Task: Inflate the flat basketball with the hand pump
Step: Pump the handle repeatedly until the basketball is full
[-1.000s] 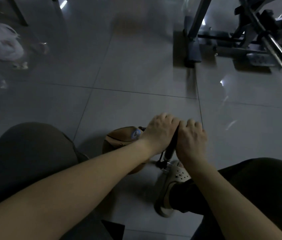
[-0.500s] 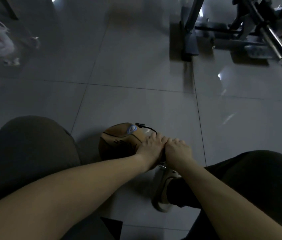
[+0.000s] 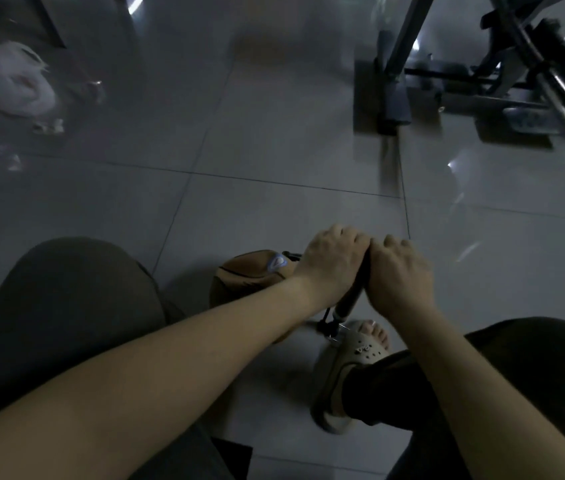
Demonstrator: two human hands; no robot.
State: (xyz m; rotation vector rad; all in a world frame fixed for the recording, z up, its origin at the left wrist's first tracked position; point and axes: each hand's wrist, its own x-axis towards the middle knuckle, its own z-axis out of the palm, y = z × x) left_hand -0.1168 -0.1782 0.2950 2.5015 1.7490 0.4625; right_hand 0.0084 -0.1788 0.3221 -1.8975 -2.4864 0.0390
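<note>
Two bare hands are seen from above, closed side by side round the top of a hand pump (image 3: 351, 299). The left hand (image 3: 331, 263) and the right hand (image 3: 400, 275) are pressed knuckle to knuckle, with the fingers curled over the handle, which is hidden beneath them. The pump's dark barrel is tilted and runs down from between the hands to a small base on the grey tiled floor (image 3: 274, 133). That base is set just beside the toe of a pale clog sandal (image 3: 357, 349) worn on the right foot; whether the sandal is pressed on it cannot be told.

The basketball (image 3: 250, 275) is laid on the floor just left of the pump, behind the left wrist, and is partly covered by the left forearm. It is brown, dented and sunken, with a small blue and white patch on its upper side. A thin black hose (image 3: 291, 254) is seen at the ball's top, next to the left hand.

A dark-trousered left knee (image 3: 66, 306) is shown at the near left edge and a right knee (image 3: 534, 375) at the near right edge. Toward the far left corner of the floor a crumpled white plastic bag (image 3: 14, 81) is lying. Toward the far right corner a metal frame (image 3: 482, 67) with dark bars and a shiny tube is standing. The scene is dimly lit and slightly blurred.
</note>
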